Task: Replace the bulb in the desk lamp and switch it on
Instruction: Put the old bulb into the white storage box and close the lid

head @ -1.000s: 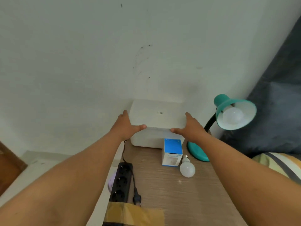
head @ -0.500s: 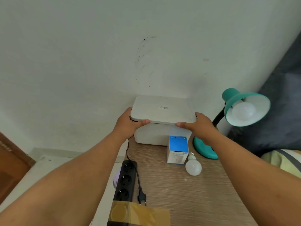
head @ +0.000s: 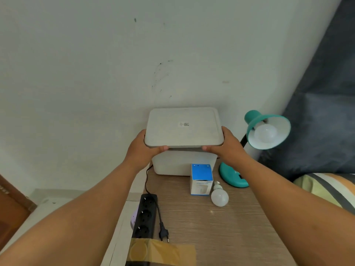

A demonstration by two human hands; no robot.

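Note:
A teal desk lamp (head: 233, 177) stands at the back right of the wooden table (head: 221, 227), its shade (head: 255, 117) tilted toward me with a white bulb (head: 266, 133) fitted inside. A loose white bulb (head: 219, 196) lies on the table beside a blue-and-white bulb carton (head: 201, 179). My left hand (head: 142, 152) and my right hand (head: 228, 148) grip the two sides of a white box lid (head: 183, 127), held just above the white storage box (head: 184, 164) against the wall.
A black power strip (head: 145, 217) lies at the table's left edge, with a loose black plug (head: 163, 232) beside it. Yellow-brown tape (head: 161, 252) sits at the front edge. A dark cushion (head: 317, 121) and striped bedding (head: 330, 187) lie to the right.
Both hands have raised the lid off the white box, front edge tipped up, so the box body shows beneath it. The view has tilted down.

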